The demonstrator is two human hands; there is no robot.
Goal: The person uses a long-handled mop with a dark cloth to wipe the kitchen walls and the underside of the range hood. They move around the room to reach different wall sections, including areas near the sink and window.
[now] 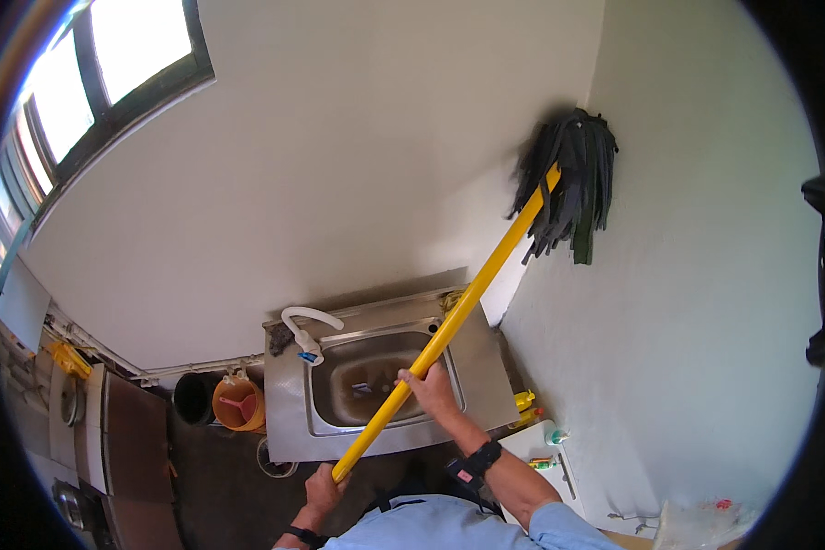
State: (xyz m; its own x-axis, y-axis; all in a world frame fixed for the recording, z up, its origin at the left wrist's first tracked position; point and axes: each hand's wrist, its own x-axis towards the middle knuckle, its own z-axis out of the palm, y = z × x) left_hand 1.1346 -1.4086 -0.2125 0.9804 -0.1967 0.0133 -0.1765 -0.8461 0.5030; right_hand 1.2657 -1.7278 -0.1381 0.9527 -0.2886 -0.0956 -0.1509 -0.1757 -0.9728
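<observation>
A strip mop with a long yellow handle point(485, 282) slants up to the right across the view. Its dark cloth-strip head point(574, 182) is up at the corner where two walls meet; the strips hang downward. My left hand point(324, 489) grips the handle's lower end. Farther up, my right hand point(430, 390) is closed around the same handle, above the basin of a stainless steel sink point(285, 412). Part of the basin is hidden behind the handle and my right hand.
A white faucet point(309, 337) curves over the sink's left side. On the floor left of it stand an orange bucket point(232, 412) with a pink dipper and a black bucket point(192, 399). Yellow bottles point(524, 409) and a white cabinet point(526, 443) are at right. A window point(103, 82) is upper left.
</observation>
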